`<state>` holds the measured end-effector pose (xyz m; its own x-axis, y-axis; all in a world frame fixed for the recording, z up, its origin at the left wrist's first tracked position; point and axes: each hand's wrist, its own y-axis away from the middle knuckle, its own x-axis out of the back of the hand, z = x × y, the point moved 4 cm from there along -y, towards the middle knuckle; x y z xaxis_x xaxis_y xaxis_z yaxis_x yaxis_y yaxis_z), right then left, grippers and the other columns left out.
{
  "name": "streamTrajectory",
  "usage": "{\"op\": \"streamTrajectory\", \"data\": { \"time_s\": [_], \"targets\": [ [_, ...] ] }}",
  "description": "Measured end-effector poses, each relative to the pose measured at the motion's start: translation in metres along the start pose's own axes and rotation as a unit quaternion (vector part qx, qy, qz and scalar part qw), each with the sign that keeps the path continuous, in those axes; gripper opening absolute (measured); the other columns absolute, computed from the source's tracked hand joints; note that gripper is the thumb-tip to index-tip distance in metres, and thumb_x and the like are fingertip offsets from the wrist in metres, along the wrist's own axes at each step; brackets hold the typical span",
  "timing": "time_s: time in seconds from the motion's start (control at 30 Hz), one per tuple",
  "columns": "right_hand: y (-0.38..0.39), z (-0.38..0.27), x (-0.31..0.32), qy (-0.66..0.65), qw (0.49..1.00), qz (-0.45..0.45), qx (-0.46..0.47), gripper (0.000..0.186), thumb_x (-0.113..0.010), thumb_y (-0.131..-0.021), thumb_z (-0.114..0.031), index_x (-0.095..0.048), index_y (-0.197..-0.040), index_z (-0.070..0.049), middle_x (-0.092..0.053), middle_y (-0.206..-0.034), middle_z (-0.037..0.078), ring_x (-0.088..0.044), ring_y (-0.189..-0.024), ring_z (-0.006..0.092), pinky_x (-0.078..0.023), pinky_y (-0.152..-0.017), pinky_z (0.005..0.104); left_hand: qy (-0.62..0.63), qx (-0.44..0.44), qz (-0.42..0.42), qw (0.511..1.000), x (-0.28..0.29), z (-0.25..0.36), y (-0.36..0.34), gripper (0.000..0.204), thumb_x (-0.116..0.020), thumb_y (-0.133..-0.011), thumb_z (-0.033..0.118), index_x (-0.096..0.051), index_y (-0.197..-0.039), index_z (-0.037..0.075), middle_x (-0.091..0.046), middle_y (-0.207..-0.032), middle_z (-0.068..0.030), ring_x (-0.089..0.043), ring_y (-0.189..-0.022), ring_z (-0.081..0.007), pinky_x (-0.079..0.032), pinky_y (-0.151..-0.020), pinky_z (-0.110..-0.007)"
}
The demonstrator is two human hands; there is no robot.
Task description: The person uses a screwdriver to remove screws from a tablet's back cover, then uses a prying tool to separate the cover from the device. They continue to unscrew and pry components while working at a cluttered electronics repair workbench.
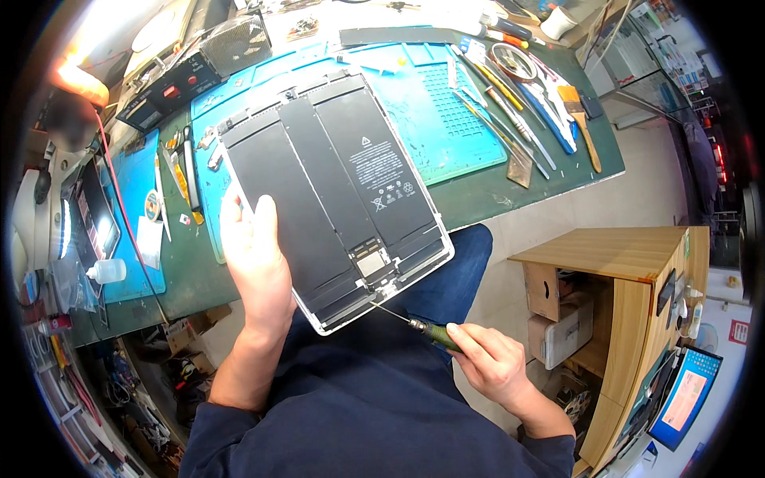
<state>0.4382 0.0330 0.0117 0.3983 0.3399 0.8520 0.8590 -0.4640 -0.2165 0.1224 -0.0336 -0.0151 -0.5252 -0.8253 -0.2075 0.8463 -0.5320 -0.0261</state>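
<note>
An opened tablet [319, 183], its black batteries, small metal shield and light frame showing, is tilted over my lap at the bench's front edge. My left hand [259, 271] grips it along the left side, thumb lying on the battery face. Below it, my right hand [486, 362] is closed around a green-handled screwdriver [438, 334], whose thin shaft reaches the tablet's lower edge near a connector; the exact contact at the tip is too small to tell.
Teal mats [470, 147] lie on the green bench [538, 197]. Tweezers, a brush [583, 135] and tools sit right, a black boxy device [166, 94] back left, a bottle [107, 272] left. A wooden cabinet [590, 247] stands right, with a monitor [681, 398] beyond.
</note>
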Motion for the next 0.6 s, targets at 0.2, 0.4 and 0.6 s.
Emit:
{"op": "streamTrajectory", "data": {
  "time_s": [0.2, 0.4, 0.6],
  "targets": [
    [0.0005, -0.0005, -0.0036, -0.005, 1.0, 0.008, 0.005, 0.051, -0.082, -0.073, -0.003, -0.074, -0.123, -0.009, -0.072, -0.105, 0.003, -0.063, -0.068, 0.0153, -0.053, -0.058, 0.0281, 0.002, 0.003, -0.001, 1.0, -0.0016, 0.002, 0.0008, 0.044, -0.051, -0.109, 0.005, -0.039, -0.15, -0.006, -0.057, -0.142, -0.0149, -0.057, -0.127, -0.0182, -0.044, -0.11, -0.033],
    [-0.0003, 0.0, -0.0047, -0.008, 1.0, 0.007, 0.006, 0.05, -0.082, -0.073, -0.003, -0.074, -0.122, -0.008, -0.072, -0.105, 0.003, -0.063, -0.068, 0.0155, -0.053, -0.058, 0.0279, -0.013, 0.0, 0.009, 1.0, -0.0009, 0.0007, 0.0007, 0.044, -0.051, -0.109, 0.006, -0.039, -0.149, -0.006, -0.057, -0.143, -0.0151, -0.057, -0.128, -0.0184, -0.044, -0.111, -0.033],
    [-0.0007, -0.0009, -0.0056, -0.012, 1.0, 0.007, 0.004, 0.05, -0.083, -0.073, -0.003, -0.074, -0.122, -0.008, -0.072, -0.105, 0.004, -0.064, -0.068, 0.0163, -0.053, -0.058, 0.0279, 0.008, 0.011, -0.016, 1.0, -0.0018, 0.0031, 0.0008, 0.044, -0.051, -0.109, 0.006, -0.039, -0.149, -0.007, -0.055, -0.145, -0.0156, -0.055, -0.131, -0.0192, -0.042, -0.113, -0.034]
  ]
}}
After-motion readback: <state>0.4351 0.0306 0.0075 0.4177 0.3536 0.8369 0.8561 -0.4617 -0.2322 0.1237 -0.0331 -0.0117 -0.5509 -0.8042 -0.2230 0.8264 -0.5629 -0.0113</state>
